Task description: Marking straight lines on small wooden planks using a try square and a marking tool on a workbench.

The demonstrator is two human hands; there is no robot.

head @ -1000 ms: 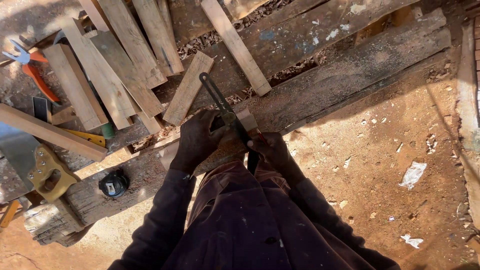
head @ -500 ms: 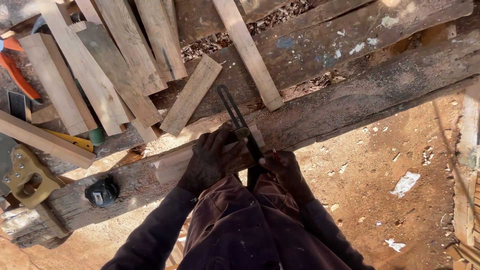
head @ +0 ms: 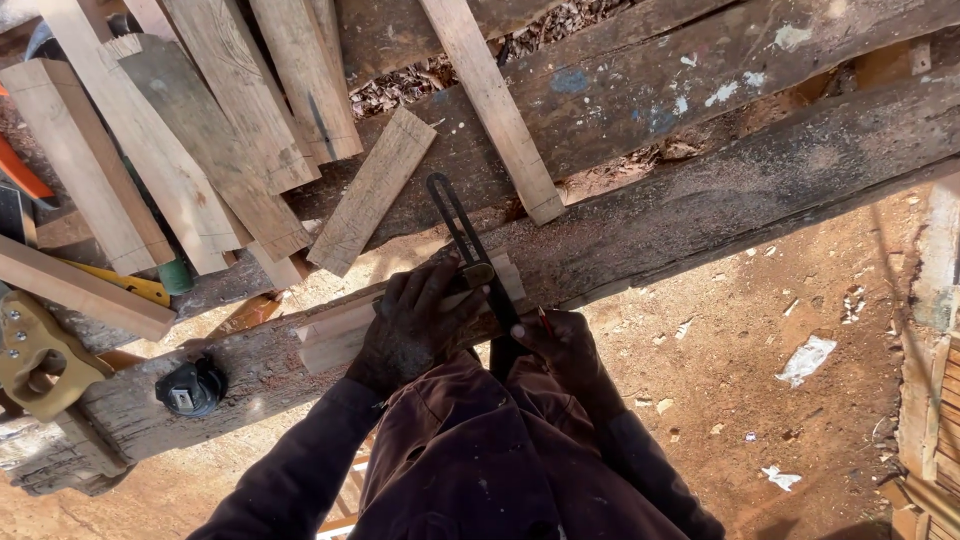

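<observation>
A short pale wood block (head: 345, 335) lies across the front beam of the rough timber counter (head: 760, 190), right at its near edge. A dark metal bevel gauge (head: 470, 255) rests on the block, its slotted blade slanting up and away. The left hand (head: 420, 325) presses flat over the gauge and block, its grip closed down on both to pin them. The right hand (head: 565, 345) sits just beside the blade at the counter's edge, its grip pinched narrow on a thin red pencil (head: 543, 320) whose tip meets the wood by the blade.

This looks like the marking step: an angled line being drawn along the gauge. The next move calls for a steady left hand, so the blade does not slip while the pencil runs along it.

Farther out, loose boards (head: 240, 110) lie fanned across the counter, a black tape measure (head: 190, 388) sits on the beam to the left, and a saw handle (head: 35, 355) shows at the far left.
</observation>
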